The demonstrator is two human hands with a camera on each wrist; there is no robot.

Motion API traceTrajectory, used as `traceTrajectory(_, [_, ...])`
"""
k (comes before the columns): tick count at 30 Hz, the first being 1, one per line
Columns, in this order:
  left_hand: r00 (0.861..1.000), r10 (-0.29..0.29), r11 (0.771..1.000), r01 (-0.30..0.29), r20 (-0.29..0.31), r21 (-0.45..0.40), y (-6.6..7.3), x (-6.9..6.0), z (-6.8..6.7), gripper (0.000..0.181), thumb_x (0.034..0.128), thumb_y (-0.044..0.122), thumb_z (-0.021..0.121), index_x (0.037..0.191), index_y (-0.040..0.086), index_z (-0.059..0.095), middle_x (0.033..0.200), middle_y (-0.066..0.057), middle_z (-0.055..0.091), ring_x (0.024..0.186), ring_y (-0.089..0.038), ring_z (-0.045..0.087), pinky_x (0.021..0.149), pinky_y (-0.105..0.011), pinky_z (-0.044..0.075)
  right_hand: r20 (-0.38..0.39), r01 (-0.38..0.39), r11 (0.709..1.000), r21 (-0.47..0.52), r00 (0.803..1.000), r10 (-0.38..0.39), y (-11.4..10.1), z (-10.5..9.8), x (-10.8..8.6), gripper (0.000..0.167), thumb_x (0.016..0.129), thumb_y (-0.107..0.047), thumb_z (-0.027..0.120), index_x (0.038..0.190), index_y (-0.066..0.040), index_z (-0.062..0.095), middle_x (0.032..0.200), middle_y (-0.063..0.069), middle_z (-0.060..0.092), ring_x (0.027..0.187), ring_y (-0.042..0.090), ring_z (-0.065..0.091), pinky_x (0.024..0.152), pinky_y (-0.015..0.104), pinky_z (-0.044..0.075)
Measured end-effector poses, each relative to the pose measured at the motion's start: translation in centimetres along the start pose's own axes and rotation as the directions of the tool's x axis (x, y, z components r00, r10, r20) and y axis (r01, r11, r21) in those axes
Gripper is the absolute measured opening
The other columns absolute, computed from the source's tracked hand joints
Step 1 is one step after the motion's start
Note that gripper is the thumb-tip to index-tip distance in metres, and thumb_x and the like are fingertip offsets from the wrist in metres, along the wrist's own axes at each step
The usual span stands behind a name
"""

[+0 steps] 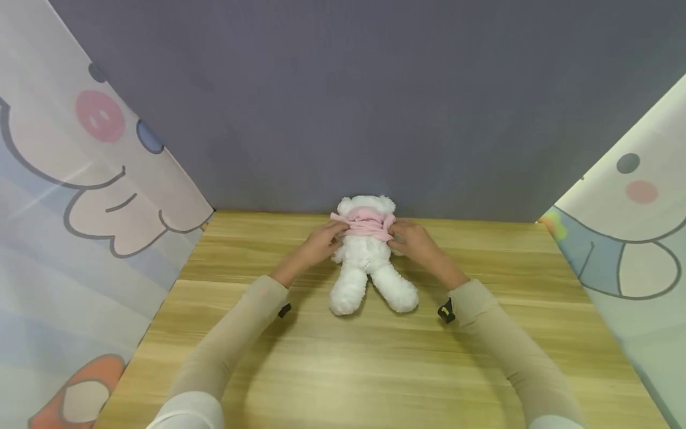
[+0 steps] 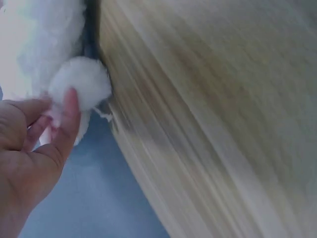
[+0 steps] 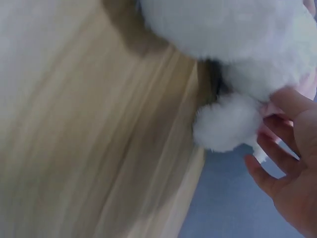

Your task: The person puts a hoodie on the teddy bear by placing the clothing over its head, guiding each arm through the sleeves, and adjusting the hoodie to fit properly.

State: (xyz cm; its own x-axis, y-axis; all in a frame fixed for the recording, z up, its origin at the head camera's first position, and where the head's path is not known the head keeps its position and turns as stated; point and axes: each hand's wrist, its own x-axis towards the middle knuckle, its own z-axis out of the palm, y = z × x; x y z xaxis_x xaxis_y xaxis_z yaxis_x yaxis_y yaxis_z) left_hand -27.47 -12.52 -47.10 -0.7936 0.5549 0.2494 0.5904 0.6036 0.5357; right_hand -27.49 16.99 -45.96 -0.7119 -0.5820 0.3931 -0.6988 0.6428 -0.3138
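A white plush bear [image 1: 366, 256] lies on the wooden table with its head toward the grey back panel and its legs toward me. A pink top [image 1: 370, 227] is bunched round its upper body and neck. At the bear's left side in the head view, my left hand [image 1: 323, 241] pinches the edge of the top. From the opposite side my right hand [image 1: 415, 241] grips the cloth. In the left wrist view the left hand [image 2: 37, 144] is beside a fluffy white paw [image 2: 84, 84]. The right wrist view has pink cloth between the thumb and fingers of the right hand [image 3: 292, 153].
The wooden table [image 1: 343, 369] stretches out in front of the bear. A grey panel [image 1: 364, 107] stands upright at its far edge. Cartoon-printed curtains [image 1: 48, 250] hang along both sides. Black wrist devices [image 1: 446, 311] show near both cuffs.
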Motion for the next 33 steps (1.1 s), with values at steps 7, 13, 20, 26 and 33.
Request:
traceTrajectory(7, [0.999, 0.034, 0.993, -0.035, 0.012, 0.116, 0.5, 0.1, 1.0, 0.039, 0.0889, 0.006, 0.077, 0.125, 0.005, 0.063, 0.13, -0.012, 0.062, 0.116, -0.028, 0.061, 0.101, -0.039, 0.05, 0.15, 0.279, 0.953, -0.117, 0.954, -0.261, 0.4, -0.4, -0.5, 0.019, 0.08, -0.002, 0.081, 0.078, -0.005, 0.063, 0.092, 0.012, 0.067, 0.108, 0.036, 0.065, 0.108, 0.055, 0.042])
traceTrajectory(13, [1.0, -0.02, 0.993, 0.019, 0.013, 0.116, 2.0, -1.5, 0.3, 0.052, 0.0987, 0.029, 0.063, 0.147, 0.014, 0.052, 0.15, -0.009, 0.051, 0.136, -0.035, 0.049, 0.106, -0.055, 0.045, 0.054, 0.014, 0.984, -0.178, 0.999, -0.004, -3.1, -2.5, -1.3, 0.021, 0.088, 0.0, 0.072, 0.109, 0.002, 0.07, 0.119, 0.02, 0.068, 0.116, 0.04, 0.06, 0.104, 0.055, 0.045])
traceTrajectory(20, [0.999, -0.048, 0.99, 0.046, 0.01, 0.132, 3.9, -0.9, 0.5, 0.054, 0.0942, 0.044, 0.069, 0.139, 0.016, 0.057, 0.137, -0.007, 0.054, 0.115, -0.025, 0.06, 0.086, -0.047, 0.056, 0.109, -0.057, 0.996, -0.07, 0.992, 0.064, -6.5, -2.5, -0.3, 0.058, 0.085, -0.022, 0.083, 0.135, -0.002, 0.06, 0.135, 0.017, 0.06, 0.125, 0.038, 0.056, 0.102, 0.056, 0.046])
traceTrajectory(26, [0.999, 0.042, 0.905, -0.039, 0.001, 0.423, 5.2, -1.2, 2.6, 0.018, 0.0909, 0.033, 0.073, 0.094, 0.017, 0.067, 0.094, 0.002, 0.061, 0.068, -0.012, 0.057, 0.05, -0.028, 0.045, 0.019, 0.051, 0.944, -0.326, 0.999, -0.047, -7.2, 0.6, -1.2, 0.033, 0.077, -0.013, 0.087, 0.103, -0.012, 0.067, 0.1, 0.003, 0.065, 0.093, 0.026, 0.062, 0.079, 0.046, 0.049])
traceTrajectory(33, [0.99, 0.139, 0.816, -0.103, -0.021, 0.569, 6.2, -2.4, 2.6, 0.011, 0.0909, 0.032, 0.076, 0.089, 0.021, 0.072, 0.082, 0.008, 0.062, 0.059, -0.009, 0.054, 0.045, -0.025, 0.04, -0.089, 0.137, 0.899, -0.416, 0.978, -0.19, -7.1, 1.6, -2.3, 0.023, 0.078, -0.009, 0.083, 0.09, -0.013, 0.064, 0.087, 0.002, 0.06, 0.077, 0.025, 0.058, 0.073, 0.04, 0.047])
